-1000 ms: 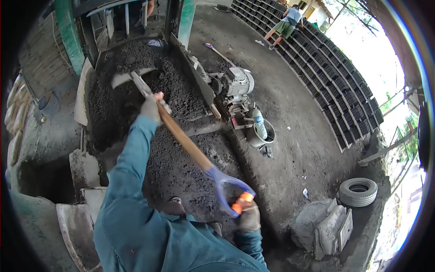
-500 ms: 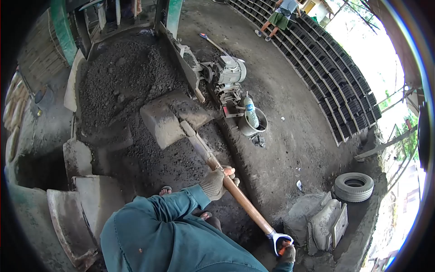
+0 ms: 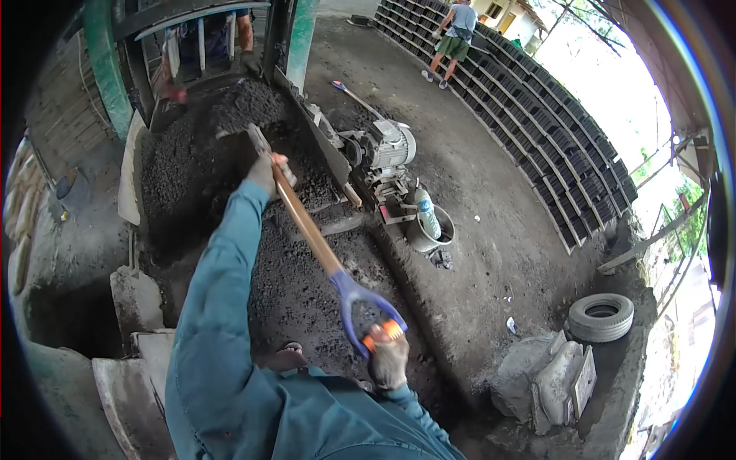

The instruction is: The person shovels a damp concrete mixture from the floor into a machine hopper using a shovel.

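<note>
A long shovel (image 3: 307, 222) reaches away from me, its wooden shaft slanting up and left. My left hand (image 3: 266, 175), in a grey glove, is wrapped round the shaft near the blade end. At the near end, my right hand (image 3: 389, 359) grips the blue D-shaped handle with its orange crossbar. Dark, crumbly material (image 3: 249, 107) covers the blade, which is mostly hidden and blurred against the heap (image 3: 172, 172).
An electric motor (image 3: 389, 144) stands right of the heap, near a bucket (image 3: 418, 236) holding a plastic bottle (image 3: 426, 211). A tyre (image 3: 601, 317) lies at right. One person (image 3: 454, 38) works at racks of dark blocks (image 3: 529, 115); another person's arm (image 3: 245, 38) shows beyond the heap.
The shovel has moved forward and left, its blade going from the near ground into the heap. Both my hands travelled with it. Another person's arm has appeared behind the heap.
</note>
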Motion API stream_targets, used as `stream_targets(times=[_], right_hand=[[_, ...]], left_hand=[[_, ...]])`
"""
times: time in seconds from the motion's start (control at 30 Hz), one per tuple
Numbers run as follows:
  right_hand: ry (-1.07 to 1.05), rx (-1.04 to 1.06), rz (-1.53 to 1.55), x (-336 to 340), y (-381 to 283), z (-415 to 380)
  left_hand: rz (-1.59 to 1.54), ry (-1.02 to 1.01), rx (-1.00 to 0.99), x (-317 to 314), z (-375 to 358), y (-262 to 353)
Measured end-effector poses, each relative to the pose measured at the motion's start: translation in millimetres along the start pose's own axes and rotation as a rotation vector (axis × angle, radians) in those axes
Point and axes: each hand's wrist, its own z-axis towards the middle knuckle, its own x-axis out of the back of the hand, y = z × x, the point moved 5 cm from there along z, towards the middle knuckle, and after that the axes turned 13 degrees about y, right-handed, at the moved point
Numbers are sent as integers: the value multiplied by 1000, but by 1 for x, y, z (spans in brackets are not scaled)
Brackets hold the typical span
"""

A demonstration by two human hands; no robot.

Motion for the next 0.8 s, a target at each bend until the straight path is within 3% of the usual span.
stream_targets(times=[0.03, 0.07, 0.13, 0.2, 0.27, 0.3, 0.33, 0.37, 0.4, 0.47, 0.57, 0.6, 0.67, 0.7, 0.73, 0.8], right_hand=[[-83, 69, -62, -14, -8, -1], [-168, 145, -125, -21, -15, -1], [-283, 66, 190, -11, -73, -17], [-59, 240, 179, 28, -151, -37], [84, 509, 93, 95, -200, -33], [80, 504, 58, 120, -221, -35], [68, 653, -52, 150, -245, -34], [305, 757, -71, 185, -256, -35], [268, 842, -186, 203, -276, -38], [394, 1015, -456, 228, -304, -37], [342, 1301, -610, 238, -352, -33], [477, 1368, -589, 232, -364, -44], [447, 1621, -418, 215, -389, -55], [342, 1708, -399, 219, -406, -53], [239, 1794, -370, 223, -426, -52], [542, 1909, -262, 234, -453, -55]], left_hand=[[33, -49, -68, 2, 19, 15], [72, 122, -111, 0, 29, 27], [-29, -29, -65, -19, -3, 28], [-145, -255, 71, -46, -59, 8], [-251, -267, 214, -75, -140, -12], [-238, -250, 244, -83, -170, -19], [-227, -231, 271, -89, -191, -28], [-298, -326, 327, -94, -202, -42], [-369, -424, 376, -99, -210, -56], [-384, -454, 411, -104, -225, -83], [-492, -482, 400, -103, -255, -123], [-483, -482, 329, -100, -268, -131], [-450, -472, 199, -95, -300, -150], [-316, -498, 3, -90, -317, -155], [-342, -502, 30, -86, -331, -162], [-387, -517, 77, -74, -353, -166]])
